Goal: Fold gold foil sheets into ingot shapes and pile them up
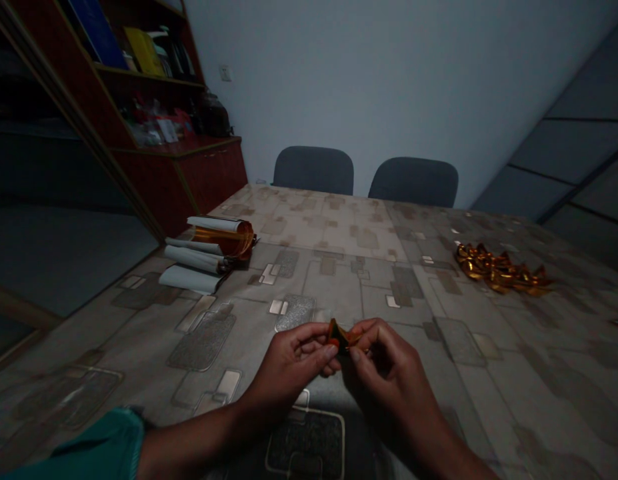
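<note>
over the near part of the patterned tabletop, two bare hands were held close together. the left hand was closed in a pinch on one side of a small folded piece of gold foil, and the right hand was closed in a pinch on its other side. the piece sat between the two hands, raised just above the tabletop and partly hidden by them, and its visible edges had an orange-red tint. a teal sleeve covered part of the left forearm.

well off to the right, a loose row of folded gold foil shapes lay on the tabletop, apart from both hands. to the left, near the tabletop's edge, sat a bundle of white-backed sheets, some of them curled, with a roll of gold foil on top showing its shiny inner face.

beyond the far edge stood two dark grey chairs side by side against a pale wall. a reddish-brown wooden cabinet stood to the left, its shelves packed with books and assorted objects too dim to tell apart.
</note>
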Available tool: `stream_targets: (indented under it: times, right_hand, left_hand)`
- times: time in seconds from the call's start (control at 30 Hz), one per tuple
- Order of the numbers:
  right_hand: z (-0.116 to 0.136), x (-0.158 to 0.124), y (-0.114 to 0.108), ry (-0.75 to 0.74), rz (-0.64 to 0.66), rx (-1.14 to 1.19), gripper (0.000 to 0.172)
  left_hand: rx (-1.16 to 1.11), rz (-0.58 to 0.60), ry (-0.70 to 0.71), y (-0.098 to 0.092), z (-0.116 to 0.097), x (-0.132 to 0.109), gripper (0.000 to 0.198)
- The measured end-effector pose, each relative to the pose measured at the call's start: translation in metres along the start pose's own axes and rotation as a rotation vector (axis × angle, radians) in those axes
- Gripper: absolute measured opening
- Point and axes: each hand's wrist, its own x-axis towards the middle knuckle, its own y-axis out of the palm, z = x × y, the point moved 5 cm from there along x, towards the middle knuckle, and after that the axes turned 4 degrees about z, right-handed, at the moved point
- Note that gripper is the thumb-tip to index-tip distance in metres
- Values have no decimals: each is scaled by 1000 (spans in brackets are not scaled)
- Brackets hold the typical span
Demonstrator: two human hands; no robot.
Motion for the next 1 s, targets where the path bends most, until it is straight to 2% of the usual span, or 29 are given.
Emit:
stream_targets:
  times: [0.2,0.3,0.4,0.57,0.7,0.83,0.9,1.0]
  right_hand:
    - [-1,0,3,-45,7,-40,15]
    - [-8,-1,4,11,27,44,8]
    - [-11,-3,3,50,41,129,13]
    - [-4,-1,4,-19,36,59,19]
    - [-6,-1,5,-9,23,49,18]
    - [-12,-2,7,19,20,52,18]
    - [-13,-1,7,28,11,54,18]
    - [-10,-1,6,14,11,36,17]
  left_hand:
    - [27,18,-8,1,3,-1,36]
    - [37,33,2,1,2,-1,33]
    - [26,43,15,0,2,-2,30]
    - [38,79,15,1,5,-3,28]
    - [38,105,0,3,6,-5,30]
    - [131,155,41,6,-2,-5,26]
    - [214,144,84,6,-8,-4,27]
    - [315,59,158,2,-15,-4,30]
